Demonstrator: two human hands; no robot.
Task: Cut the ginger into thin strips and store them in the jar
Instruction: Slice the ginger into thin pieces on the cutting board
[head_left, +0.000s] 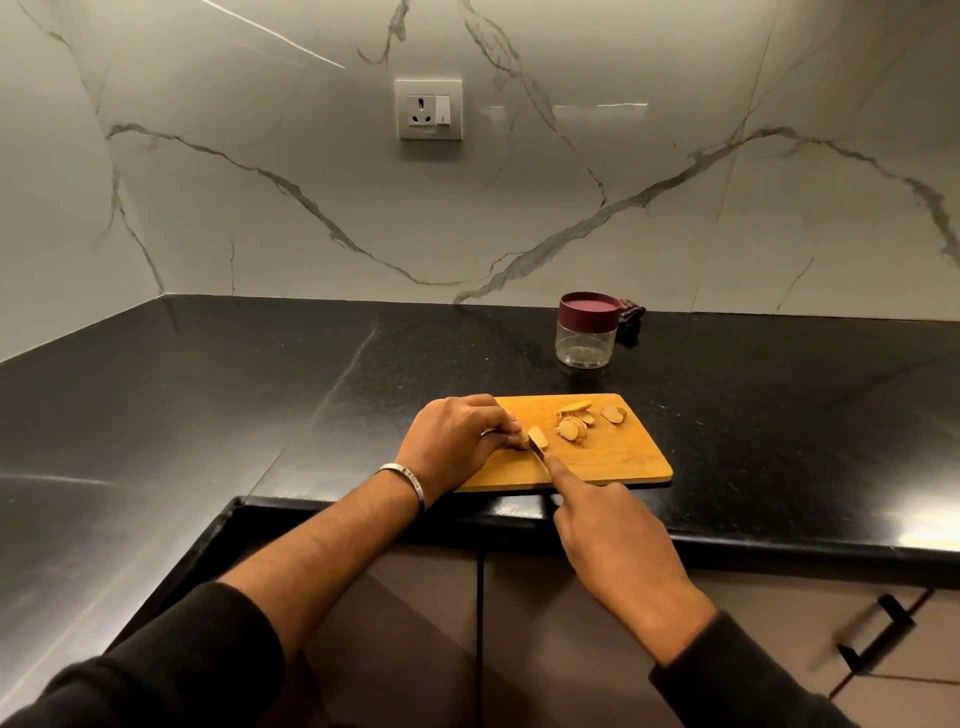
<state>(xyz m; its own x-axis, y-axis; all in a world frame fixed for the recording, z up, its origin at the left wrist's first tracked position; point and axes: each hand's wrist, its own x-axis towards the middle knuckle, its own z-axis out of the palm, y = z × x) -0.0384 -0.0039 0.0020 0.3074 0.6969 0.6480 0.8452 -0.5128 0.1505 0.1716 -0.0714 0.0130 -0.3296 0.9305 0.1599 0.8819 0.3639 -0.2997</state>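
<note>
A wooden cutting board (613, 457) lies near the counter's front edge. My left hand (452, 436) grips a piece of ginger (519, 441) at the board's left end, with a fresh slice (538, 438) leaning beside it. My right hand (608, 525) holds a knife (540, 453), index finger stretched along the blade's back, its edge down at the ginger. Several cut ginger slices (574, 428) lie on the far part of the board. A clear jar (586, 345) with a maroon lid stands closed behind the board.
The black counter (260, 395) wraps round a corner on the left. A dark cloth (631, 314) lies behind the jar against the marble wall, which carries a socket (428, 109). Cabinet doors with a black handle (878, 631) sit below the counter edge.
</note>
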